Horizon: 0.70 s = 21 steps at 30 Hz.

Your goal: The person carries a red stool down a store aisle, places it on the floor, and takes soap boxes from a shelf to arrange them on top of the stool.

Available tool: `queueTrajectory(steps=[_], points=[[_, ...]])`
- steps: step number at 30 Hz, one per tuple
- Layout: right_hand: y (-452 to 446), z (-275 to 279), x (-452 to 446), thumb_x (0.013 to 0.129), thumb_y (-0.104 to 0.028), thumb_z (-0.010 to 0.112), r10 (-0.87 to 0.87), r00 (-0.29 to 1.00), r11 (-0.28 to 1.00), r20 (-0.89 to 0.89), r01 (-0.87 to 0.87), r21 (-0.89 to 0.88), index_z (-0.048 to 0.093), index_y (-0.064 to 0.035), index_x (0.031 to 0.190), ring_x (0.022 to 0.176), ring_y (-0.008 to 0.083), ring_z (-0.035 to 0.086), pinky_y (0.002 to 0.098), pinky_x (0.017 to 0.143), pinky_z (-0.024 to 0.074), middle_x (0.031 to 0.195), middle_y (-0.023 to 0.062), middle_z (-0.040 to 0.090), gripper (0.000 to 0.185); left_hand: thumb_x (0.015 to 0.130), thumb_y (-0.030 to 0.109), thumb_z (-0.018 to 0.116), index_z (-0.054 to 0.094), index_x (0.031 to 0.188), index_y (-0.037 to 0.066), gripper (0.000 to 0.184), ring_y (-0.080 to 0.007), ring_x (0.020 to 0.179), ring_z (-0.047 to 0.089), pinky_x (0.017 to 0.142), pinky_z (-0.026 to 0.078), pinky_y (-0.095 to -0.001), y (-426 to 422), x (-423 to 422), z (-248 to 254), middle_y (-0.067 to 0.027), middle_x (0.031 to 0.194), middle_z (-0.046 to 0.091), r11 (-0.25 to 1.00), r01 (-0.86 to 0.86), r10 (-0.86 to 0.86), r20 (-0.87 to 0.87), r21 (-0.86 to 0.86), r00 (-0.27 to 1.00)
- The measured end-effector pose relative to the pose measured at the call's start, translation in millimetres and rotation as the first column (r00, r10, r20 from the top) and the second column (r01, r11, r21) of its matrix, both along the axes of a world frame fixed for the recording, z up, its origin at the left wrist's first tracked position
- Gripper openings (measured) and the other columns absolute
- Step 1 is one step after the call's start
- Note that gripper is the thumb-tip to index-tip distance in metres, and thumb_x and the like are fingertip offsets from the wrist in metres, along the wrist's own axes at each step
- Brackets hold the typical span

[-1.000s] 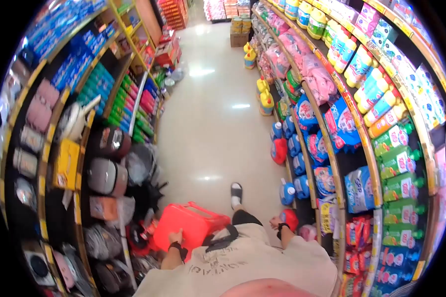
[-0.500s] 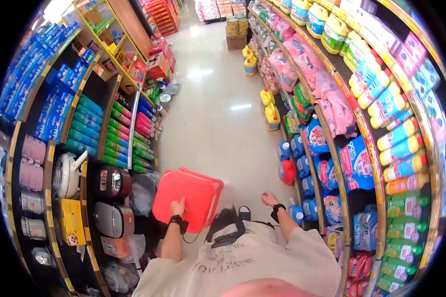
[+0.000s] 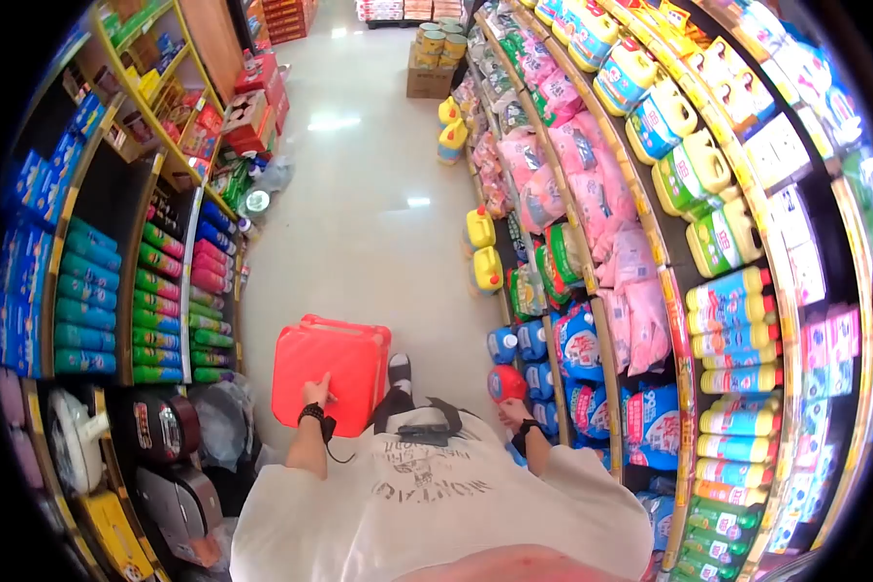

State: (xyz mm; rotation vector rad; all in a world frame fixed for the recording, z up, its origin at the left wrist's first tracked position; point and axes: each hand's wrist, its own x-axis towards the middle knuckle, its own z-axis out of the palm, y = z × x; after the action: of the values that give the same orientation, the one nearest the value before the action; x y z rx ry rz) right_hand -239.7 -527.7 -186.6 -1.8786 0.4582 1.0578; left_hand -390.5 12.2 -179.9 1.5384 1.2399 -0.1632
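A red square plastic item with rounded corners and a frame-like rim hangs beside my left leg, above the floor. My left hand is closed on it, with the index finger and thumb lying against its flat face; the other fingers are partly hidden. What kind of item it is I cannot make out for certain. My right hand hangs at my other side with its fingers loosely curled and nothing visible in it. Just beyond it, a round red container stands on the floor by blue jugs.
Shelves line both sides of a tiled aisle. Teal rolls and boxed appliances are on the left, pink packs and bottles on the right. Yellow jugs stand on the floor. A carton with tins stands farther ahead.
The view has moved forward along the aisle and turned slightly right. The red item stays in my left hand. My right hand now appears lower, close to the round red container.
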Motion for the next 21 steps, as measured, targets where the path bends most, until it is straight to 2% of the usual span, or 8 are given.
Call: queueTrajectory(steps=[3, 4, 5, 7, 10, 11, 17, 21], points=[[45.9, 13.6, 68.0, 0.093, -0.023, 0.055, 0.021, 0.983, 1.0, 0.181, -0.018, -0.021, 0.06, -0.0064, 0.079, 0.055, 0.0139, 0.056, 0.0287, 0.049, 0.0442, 0.065, 0.0028, 0.058, 0.022, 0.088, 0.044, 0.065, 0.065, 0.072, -0.008, 0.055, -0.022, 0.046, 0.064, 0.047, 0.054, -0.0333, 23.1, 41.3, -7.7, -0.0146, 0.054, 0.063, 0.999, 0.044, -0.044, -0.107, -0.003, 0.993], [43.7, -30.8, 83.0, 0.093, -0.021, 0.055, -0.083, 0.983, 0.974, 0.163, 0.045, 0.224, 0.061, -0.0047, 0.081, 0.058, 0.0137, 0.057, 0.0276, 0.05, 0.0432, 0.066, 0.003, 0.059, 0.021, 0.086, 0.041, 0.069, 0.065, 0.07, -0.006, 0.05, -0.0222, 0.046, 0.064, 0.048, 0.054, -0.0333, 26.0, 57.8, 12.0, -0.0142, 0.054, 0.063, 0.999, 0.034, -0.038, -0.12, -0.034, 0.992], [60.2, -34.0, 97.7, 0.093, -0.021, 0.055, -0.136, 0.967, 0.976, 0.216, 0.094, 0.196, 0.062, -0.0039, 0.085, 0.063, 0.0138, 0.06, 0.0263, 0.051, 0.0454, 0.071, 0.0037, 0.06, 0.02, 0.085, 0.04, 0.07, 0.065, 0.069, -0.005, 0.049, -0.0224, 0.046, 0.064, 0.048, 0.054, -0.0333, 30.8, 69.0, 17.7, -0.0144, 0.055, 0.063, 0.998, 0.046, -0.05, -0.135, -0.034, 0.99], [101.4, 0.8, 127.9, 0.093, -0.023, 0.057, -0.192, 0.969, 0.975, 0.154, 0.171, 0.141, 0.062, -0.0039, 0.092, 0.067, 0.0138, 0.061, 0.0262, 0.053, 0.0484, 0.078, 0.0049, 0.062, 0.02, 0.083, 0.038, 0.073, 0.065, 0.068, -0.004, 0.046, -0.0226, 0.046, 0.063, 0.048, 0.054, -0.0335, 46.3, 100.0, 17.6, -0.0147, 0.056, 0.064, 0.998, 0.061, -0.066, -0.14, -0.034, 0.988], [129.8, -13.7, 157.7, 0.092, -0.027, 0.058, -0.099, 0.989, 0.989, 0.108, 0.086, 0.121, 0.061, -0.0051, 0.102, 0.068, 0.0142, 0.062, 0.0272, 0.055, 0.0508, 0.082, 0.006, 0.064, 0.024, 0.08, 0.039, 0.075, 0.066, 0.07, -0.003, 0.045, -0.0223, 0.048, 0.064, 0.05, 0.054, -0.0334, 67.2, 145.7, 30.7, -0.0142, 0.057, 0.064, 0.986, 0.166, -0.163, -0.192, 0.002, 0.968], [134.0, -28.6, 171.4, 0.091, -0.031, 0.059, 0.012, 0.999, 0.994, 0.033, -0.015, 0.11, 0.059, -0.0067, 0.11, 0.07, 0.0147, 0.063, 0.028, 0.057, 0.0521, 0.085, 0.0063, 0.065, 0.031, 0.078, 0.044, 0.075, 0.067, 0.071, -0.002, 0.047, -0.0207, 0.052, 0.066, 0.054, 0.054, -0.033, 72.9, 163.5, 40.7, -0.0128, 0.058, 0.065, 0.967, 0.252, -0.239, -0.23, 0.029, 0.943], [143.7, -80.6, 237.0, 0.09, -0.031, 0.06, 0.035, 0.988, 0.999, -0.148, -0.039, -0.021, 0.059, -0.0082, 0.113, 0.074, 0.0201, 0.066, 0.0353, 0.061, 0.0554, 0.091, 0.0104, 0.066, 0.032, 0.077, 0.055, 0.071, 0.071, 0.066, 0.003, 0.053, -0.0257, 0.066, 0.069, 0.07, 0.053, -0.0393, 126.3, 275.1, 26.1, -0.0115, 0.063, 0.068, 0.877, 0.469, -0.391, -0.409, 0.106, 0.824], [161.4, -57.3, 310.8, 0.089, -0.025, 0.057, 0.001, 0.97, 0.994, -0.242, -0.027, -0.105, 0.057, -0.0065, 0.113, 0.075, 0.0217, 0.066, 0.0373, 0.062, 0.0562, 0.093, 0.0126, 0.067, 0.03, 0.078, 0.055, 0.071, 0.072, 0.071, 0.004, 0.051, -0.0256, 0.068, 0.069, 0.069, 0.052, -0.0396, 156.0, 364.1, 51.2, -0.0125, 0.067, 0.069, 0.854, 0.505, -0.397, -0.473, 0.124, 0.787]])
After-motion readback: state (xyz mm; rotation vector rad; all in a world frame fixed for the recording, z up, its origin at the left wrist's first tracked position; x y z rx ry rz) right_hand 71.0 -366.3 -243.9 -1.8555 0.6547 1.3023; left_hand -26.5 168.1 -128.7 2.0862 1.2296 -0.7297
